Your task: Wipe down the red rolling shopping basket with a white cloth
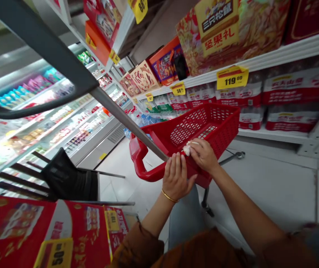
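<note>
The right hand [203,156] pinches a crumpled white tissue [187,148] tightly at the rim of a red shopping basket [204,130], while the left hand [175,178] lies flat beside it, fingers together. Tiled floor [271,186] spreads rightward to the shelf edge [274,134].

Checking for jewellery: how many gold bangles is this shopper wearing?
1: a thin gold metal bangle on the left wrist; the bare right wrist shows none, though sleeves may hide more.

The shopping cart basket [218,128] is red with lattice-patterned walls; the bangle [169,195] is gold.
</note>
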Demonstrator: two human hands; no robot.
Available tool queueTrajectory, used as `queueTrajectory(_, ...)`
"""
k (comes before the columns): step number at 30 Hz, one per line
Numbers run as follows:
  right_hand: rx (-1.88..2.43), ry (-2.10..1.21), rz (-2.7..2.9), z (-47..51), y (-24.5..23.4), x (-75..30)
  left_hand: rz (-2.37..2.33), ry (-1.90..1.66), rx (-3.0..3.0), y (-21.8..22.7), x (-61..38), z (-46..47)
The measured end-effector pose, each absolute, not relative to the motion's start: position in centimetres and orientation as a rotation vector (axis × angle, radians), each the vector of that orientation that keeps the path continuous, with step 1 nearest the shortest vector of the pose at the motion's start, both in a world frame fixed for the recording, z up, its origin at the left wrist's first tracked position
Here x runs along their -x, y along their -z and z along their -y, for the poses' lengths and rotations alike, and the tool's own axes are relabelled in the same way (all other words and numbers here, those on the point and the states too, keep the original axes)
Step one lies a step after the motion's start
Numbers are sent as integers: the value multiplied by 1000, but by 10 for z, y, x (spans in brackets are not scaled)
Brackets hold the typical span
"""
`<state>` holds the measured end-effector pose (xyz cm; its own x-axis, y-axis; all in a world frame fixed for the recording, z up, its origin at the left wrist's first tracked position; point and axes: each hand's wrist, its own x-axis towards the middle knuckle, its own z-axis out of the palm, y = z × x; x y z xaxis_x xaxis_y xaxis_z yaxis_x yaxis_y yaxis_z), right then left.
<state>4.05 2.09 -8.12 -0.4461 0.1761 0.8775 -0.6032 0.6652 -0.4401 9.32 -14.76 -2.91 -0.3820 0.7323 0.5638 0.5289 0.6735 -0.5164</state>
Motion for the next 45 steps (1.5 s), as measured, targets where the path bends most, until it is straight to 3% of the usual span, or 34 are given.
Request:
queueTrajectory(21,-331,-744,1891,-4,81,-92,2065,117,1214,29,-76,187)
queueTrajectory(31,-378,-778,1950,28,45,-104,2046,327,1290,30,-71,200)
queueTrajectory(45,-276,-308,2164,42,51,-94,2077,266,1122,33,-48,194)
